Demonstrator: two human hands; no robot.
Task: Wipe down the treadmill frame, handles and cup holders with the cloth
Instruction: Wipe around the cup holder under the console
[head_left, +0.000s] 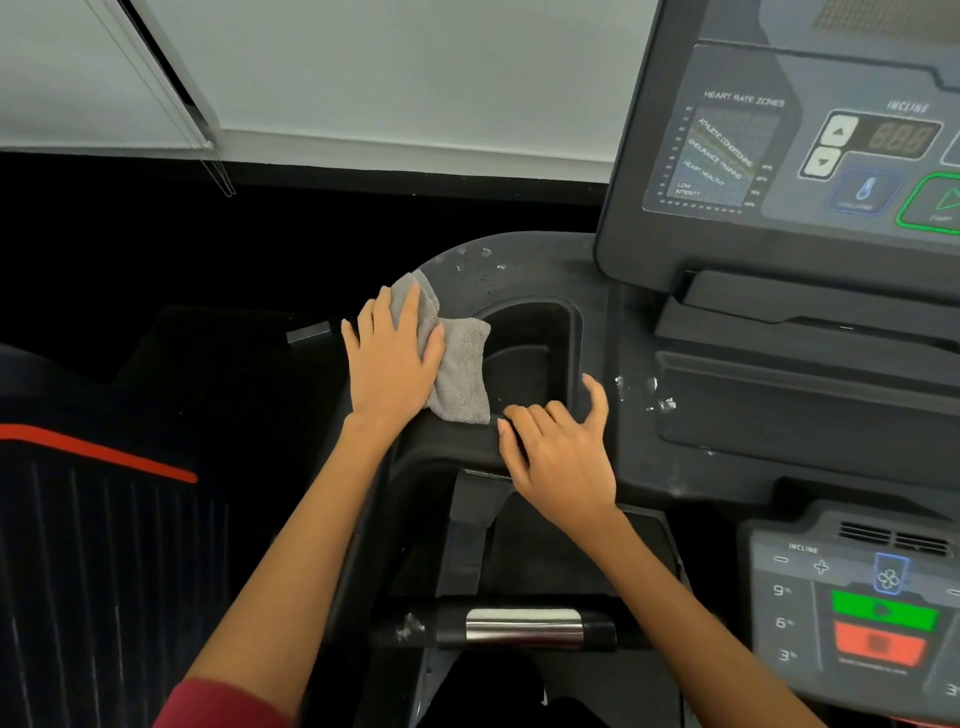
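At far left I see a second machine's deck (93, 545) with a red stripe. Left of centre, my left hand (392, 364) lies flat, fingers straight and apart, pressing the cloth (462, 364) onto the frame (467, 260) at the cup holder's (530, 353) left rim. Just right, my right hand (558, 457) rests on the holder's near rim, fingers loosely curled, gripping nothing. The console (779, 156) fills the upper right.

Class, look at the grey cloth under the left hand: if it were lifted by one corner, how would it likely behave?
The cloth would probably droop limply: it already lies in soft folds beneath the left hand. It looks light, being thin terry fabric. It likely grips rather than slides, given its nubby texture.
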